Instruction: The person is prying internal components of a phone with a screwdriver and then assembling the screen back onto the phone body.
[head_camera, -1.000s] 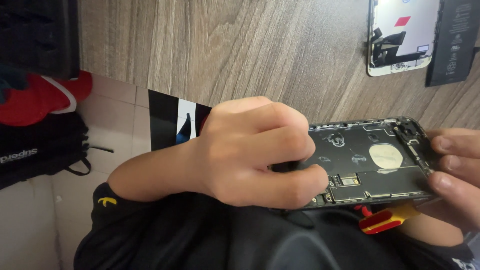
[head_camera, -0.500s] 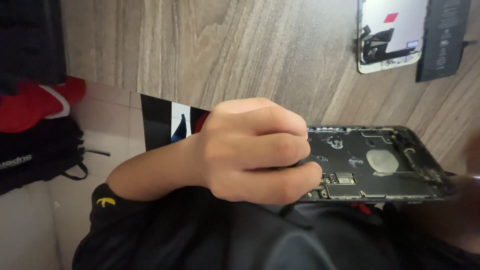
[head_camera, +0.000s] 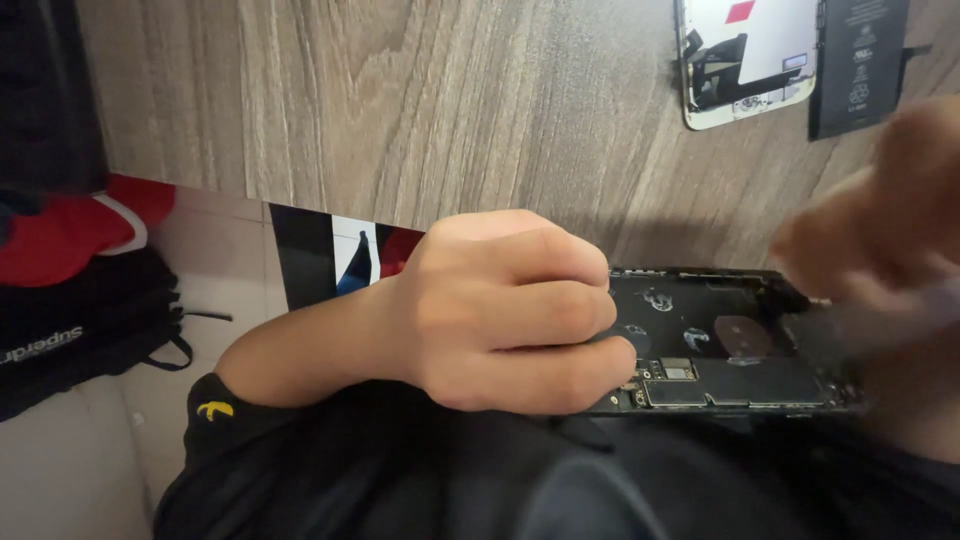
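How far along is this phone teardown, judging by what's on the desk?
Done: the screen panel and the black battery lie apart on the wooden desk. In hand: the left hand grips the opened dark phone housing, while the right hand is a blur by its far end. Left: the circuit board and small parts sit inside.

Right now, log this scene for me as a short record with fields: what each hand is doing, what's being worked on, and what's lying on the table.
Left hand: closed around one end of the opened phone body
Right hand: blurred, at the phone's other end; grip unclear
Phone body: dark, back shell open, circuit board showing
Table: wood grain; detached screen panel beside a black battery
Floor: black bag, red item
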